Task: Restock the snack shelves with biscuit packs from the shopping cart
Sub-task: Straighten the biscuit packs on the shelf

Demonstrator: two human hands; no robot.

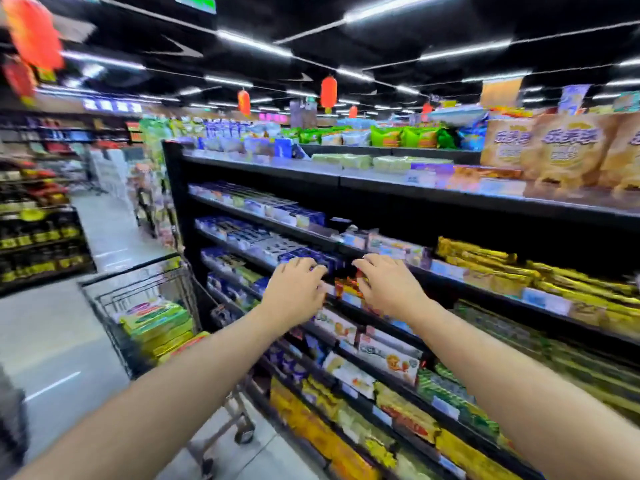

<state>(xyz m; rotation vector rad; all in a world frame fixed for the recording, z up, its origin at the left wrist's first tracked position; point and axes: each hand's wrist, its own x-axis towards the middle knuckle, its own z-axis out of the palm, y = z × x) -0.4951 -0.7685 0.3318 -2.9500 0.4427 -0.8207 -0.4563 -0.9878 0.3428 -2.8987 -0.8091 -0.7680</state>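
Head view: both bare arms reach forward to the black snack shelves, which fill the picture from the centre to 3 o'clock. The left hand and the right hand are close together, a little under the centre, at the front edge of a middle shelf.

Between them, at 3 o'clock from the left hand, lies a red-orange biscuit pack on that shelf. The fingers of the right hand are bent, and their tips lie on the right end of this pack. The thumb is hidden and the picture is blurred, so I cannot tell if the hand clamps it or only touches it. The fingers of the left hand are also bent, with their tips at the blue packs at 12 o'clock from it. I cannot tell if it holds something.

At 3 o'clock from the right hand, yellow packs lie in rows on the same shelf. Under the hands, at 6 o'clock, white packs with orange print stand on the lower shelf.

The shopping cart stands at 9 o'clock from the left hand, just beside the end of the shelves, on the grey floor. In it lie green and yellow biscuit packs in a pile.

At 12 o'clock, red lanterns hang from the dark ceiling.
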